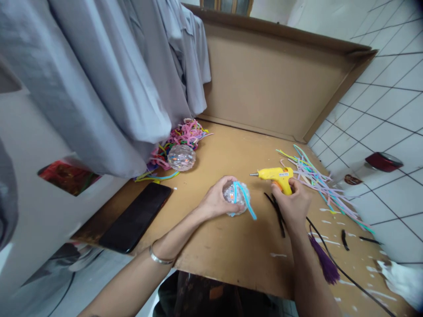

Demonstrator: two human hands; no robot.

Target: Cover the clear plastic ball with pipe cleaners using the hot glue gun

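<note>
one wide grip (pixel 218 198) (left) cups ball (pixel 240 201); right grip (pixel 293 201) clasps glue gun (pixel 276 174)

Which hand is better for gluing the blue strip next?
Probably the right hand: it holds the yellow glue gun, while the left hand is busy holding the clear ball.

Hanging shirts (pixel 109 75), black phone (pixel 136 218), tiled wall (pixel 393 127)
</note>
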